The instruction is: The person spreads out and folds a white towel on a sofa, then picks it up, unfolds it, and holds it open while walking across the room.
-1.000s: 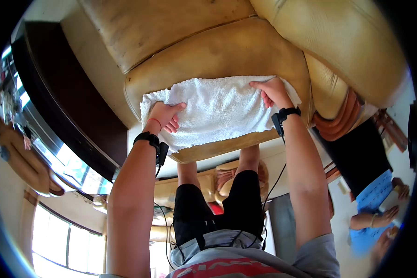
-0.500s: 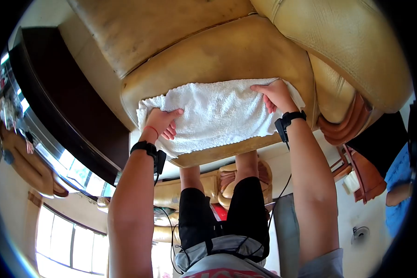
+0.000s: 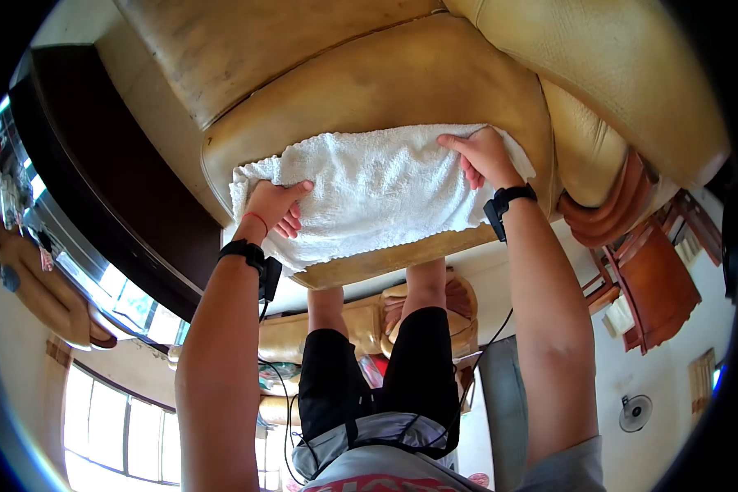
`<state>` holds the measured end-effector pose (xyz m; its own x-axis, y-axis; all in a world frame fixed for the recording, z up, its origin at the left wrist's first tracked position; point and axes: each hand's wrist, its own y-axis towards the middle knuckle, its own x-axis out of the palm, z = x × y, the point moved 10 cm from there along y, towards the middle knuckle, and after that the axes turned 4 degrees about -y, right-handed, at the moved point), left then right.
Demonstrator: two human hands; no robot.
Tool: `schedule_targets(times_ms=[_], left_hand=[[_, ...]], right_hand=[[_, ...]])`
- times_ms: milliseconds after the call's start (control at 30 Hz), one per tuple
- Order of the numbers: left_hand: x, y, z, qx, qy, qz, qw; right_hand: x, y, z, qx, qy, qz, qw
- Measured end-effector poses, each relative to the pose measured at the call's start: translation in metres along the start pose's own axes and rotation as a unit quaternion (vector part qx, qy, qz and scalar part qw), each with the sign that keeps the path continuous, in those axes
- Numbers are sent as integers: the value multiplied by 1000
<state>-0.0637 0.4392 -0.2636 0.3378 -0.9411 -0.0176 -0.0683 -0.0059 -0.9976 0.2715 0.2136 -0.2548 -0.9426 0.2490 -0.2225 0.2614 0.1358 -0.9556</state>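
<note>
On the sofa, white towel, your left hand at its nine o'clock, right hand at two, fingers curled, grip impossible to tell

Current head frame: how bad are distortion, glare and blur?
Head view: strong fisheye, black corners, window frame bowed at lower left; head view: that window's panes blown out to white; head view: white towel bright but its wrinkles readable, left hand and right hand reasonably sharp, no obvious motion blur.
</note>
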Motion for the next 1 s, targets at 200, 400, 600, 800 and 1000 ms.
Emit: schedule_targets(times_ms=[200, 400, 600, 800, 1000], left_hand=[[-2, 1, -3, -5, 15, 8, 1000], [-1, 9, -10, -11, 6, 9, 1000], [-1, 7, -10, -6, 7, 15, 1000], [-1, 5, -9, -13, -10, 22, 1000], [-2, 6, -8, 0, -1, 26, 1000]], right_hand=[[-3, -9, -3, 0, 43, 21, 999], [-5, -10, -5, -20, 62, 33, 997], [-4, -4, -2, -9, 74, 14, 997], [-3, -4, -2, 12, 73, -14, 997], [-2, 2, 0, -2, 48, -35, 998]])
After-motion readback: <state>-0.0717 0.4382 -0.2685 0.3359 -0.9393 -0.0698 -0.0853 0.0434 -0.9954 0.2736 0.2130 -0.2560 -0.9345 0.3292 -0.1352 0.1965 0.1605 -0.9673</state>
